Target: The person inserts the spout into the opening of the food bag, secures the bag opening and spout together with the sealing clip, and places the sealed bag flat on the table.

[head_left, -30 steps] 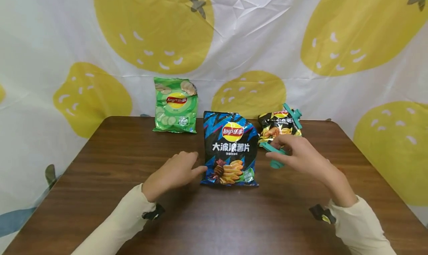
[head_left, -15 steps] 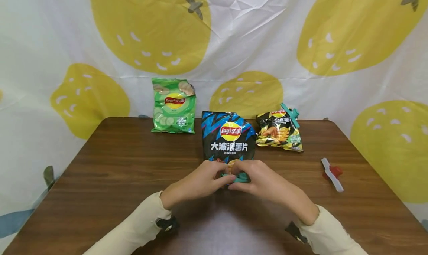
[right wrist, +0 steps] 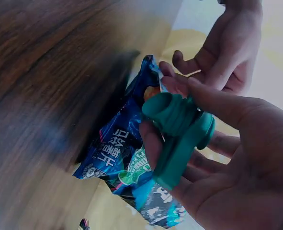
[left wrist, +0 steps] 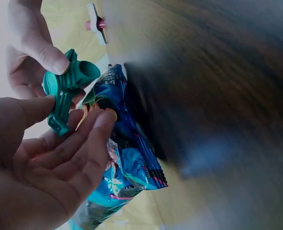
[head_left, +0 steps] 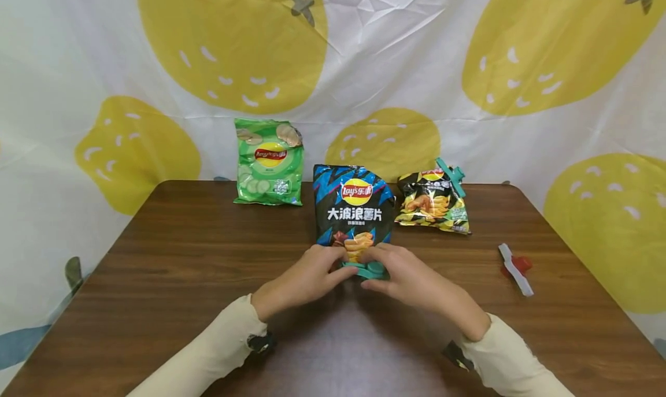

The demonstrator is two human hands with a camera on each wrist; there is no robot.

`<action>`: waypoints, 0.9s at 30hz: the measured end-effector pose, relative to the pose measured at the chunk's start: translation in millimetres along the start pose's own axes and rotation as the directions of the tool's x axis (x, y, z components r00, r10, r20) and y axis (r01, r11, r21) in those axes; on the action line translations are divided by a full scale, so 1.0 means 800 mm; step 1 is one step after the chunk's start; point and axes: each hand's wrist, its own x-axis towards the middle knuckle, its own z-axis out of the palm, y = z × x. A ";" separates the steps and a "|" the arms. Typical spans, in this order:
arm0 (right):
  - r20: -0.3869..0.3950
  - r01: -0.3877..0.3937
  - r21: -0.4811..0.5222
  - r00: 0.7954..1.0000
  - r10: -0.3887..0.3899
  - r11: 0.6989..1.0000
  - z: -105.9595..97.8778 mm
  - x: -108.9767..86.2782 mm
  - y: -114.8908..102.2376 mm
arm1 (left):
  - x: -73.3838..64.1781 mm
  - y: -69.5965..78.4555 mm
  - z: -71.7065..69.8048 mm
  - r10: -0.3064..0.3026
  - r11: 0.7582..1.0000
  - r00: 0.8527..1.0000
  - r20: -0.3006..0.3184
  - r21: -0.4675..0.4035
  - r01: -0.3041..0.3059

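Observation:
A teal bag clip (head_left: pixel 370 270) with a round spout is held between both hands, low in front of a blue and black chip bag (head_left: pixel 355 212). My left hand (head_left: pixel 307 274) pinches one end of it; in the left wrist view the thumb lies against the clip (left wrist: pixel 60 103), fingers behind. My right hand (head_left: pixel 416 277) grips the other end, its thumb beside the spout (right wrist: pixel 163 108) in the right wrist view. The chip bag stands upright just behind the fingers, its lower part partly covered by them. Whether the fingers touch the bag is unclear.
A green chip bag (head_left: pixel 269 163) stands at the back left of the brown table (head_left: pixel 208 229). Back right, a smaller black and yellow chip bag (head_left: pixel 432 203) carries another teal clip (head_left: pixel 451 177). A white and red clip (head_left: pixel 516 269) lies on the right. A lemon-print cloth (head_left: pixel 229 50) hangs behind.
My right hand brought the teal clip left and toward me to the front of the blue bag. My left hand moved right and took hold of it. Since then, both hands have barely shifted.

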 end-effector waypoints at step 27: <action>-0.006 0.017 0.147 1.000 -0.017 0.989 -0.013 -0.004 0.003 | 0.000 0.009 -0.009 0.091 0.996 0.979 -0.182 0.014 -0.090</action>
